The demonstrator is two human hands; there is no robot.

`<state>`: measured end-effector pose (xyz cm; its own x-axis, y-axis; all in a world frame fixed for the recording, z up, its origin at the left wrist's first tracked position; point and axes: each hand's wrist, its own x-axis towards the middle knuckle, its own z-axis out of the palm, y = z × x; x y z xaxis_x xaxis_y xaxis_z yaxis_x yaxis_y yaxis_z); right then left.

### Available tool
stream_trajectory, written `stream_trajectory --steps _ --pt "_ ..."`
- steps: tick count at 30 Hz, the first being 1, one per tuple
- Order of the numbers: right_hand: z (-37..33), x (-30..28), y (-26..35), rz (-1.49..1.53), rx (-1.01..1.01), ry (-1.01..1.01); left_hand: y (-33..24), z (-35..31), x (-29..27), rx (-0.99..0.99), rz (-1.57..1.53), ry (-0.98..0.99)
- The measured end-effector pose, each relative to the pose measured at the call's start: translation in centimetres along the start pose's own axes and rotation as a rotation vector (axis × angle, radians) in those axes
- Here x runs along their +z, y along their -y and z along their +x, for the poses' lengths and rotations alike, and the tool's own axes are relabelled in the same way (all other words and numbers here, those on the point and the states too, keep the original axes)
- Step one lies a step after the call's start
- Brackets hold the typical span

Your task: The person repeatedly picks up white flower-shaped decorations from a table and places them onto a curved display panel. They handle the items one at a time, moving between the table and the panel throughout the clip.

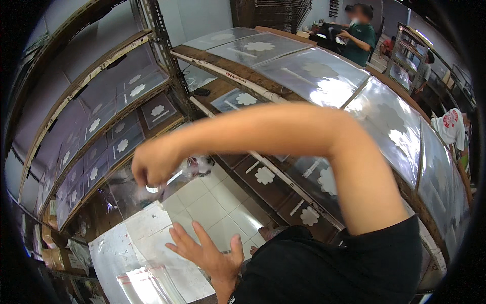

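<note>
My left hand is low in the middle, palm showing and fingers spread, with nothing in it. It is nearest to a white worktop, where clear plastic sheets or sleeves lie in a glossy stack. My right arm reaches across from the right, bent at the elbow. At its end my right hand has curled fingers and is slightly blurred. A small bright white spot shows at its fingertips. Whatever the fingers hold, if anything, cannot be made out. Behind it is the left rack.
A metal-and-wood rack on the left carries several clear sheets with white flower shapes. A similar rack runs along the right with larger glossy sheets. Cardboard boxes stand low left. A person in green works at the back.
</note>
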<state>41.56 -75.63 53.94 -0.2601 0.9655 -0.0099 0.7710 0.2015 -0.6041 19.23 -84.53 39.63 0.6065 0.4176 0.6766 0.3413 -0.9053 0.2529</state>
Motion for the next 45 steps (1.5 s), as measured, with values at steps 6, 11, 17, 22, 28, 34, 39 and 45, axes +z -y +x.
stream_trajectory --steps 6,11,17,22,28,34,39,45 --pt "-13.5 -14.8 2.1 0.094 0.246 -0.207 2.1 -1.7 -0.5 -0.005 -0.006 -0.251" --pt "-28.0 -21.9 0.0 -0.176 0.707 -0.521 4.3 -2.5 3.9 -0.111 -0.127 -0.152" --pt "-40.7 -24.3 -8.5 -0.011 1.051 -0.594 6.4 -6.1 11.2 -0.254 -0.166 0.159" --pt "-46.6 -21.8 -14.1 -0.010 1.179 -0.627 6.4 -10.5 16.2 -0.264 -0.178 0.346" --pt "-49.6 -21.6 -19.0 -0.037 1.243 -0.704 5.9 -13.2 18.4 -0.279 -0.208 0.443" --pt "-52.7 -23.0 -22.4 -0.142 1.199 -0.709 5.7 -13.2 19.3 -0.291 -0.184 0.478" --pt "-53.2 -23.3 -23.7 -0.151 1.159 -0.747 5.8 -12.9 19.7 -0.297 -0.192 0.487" --pt "-55.7 -24.1 -26.9 -0.186 1.085 -0.778 5.7 -12.7 20.0 -0.278 -0.190 0.524"
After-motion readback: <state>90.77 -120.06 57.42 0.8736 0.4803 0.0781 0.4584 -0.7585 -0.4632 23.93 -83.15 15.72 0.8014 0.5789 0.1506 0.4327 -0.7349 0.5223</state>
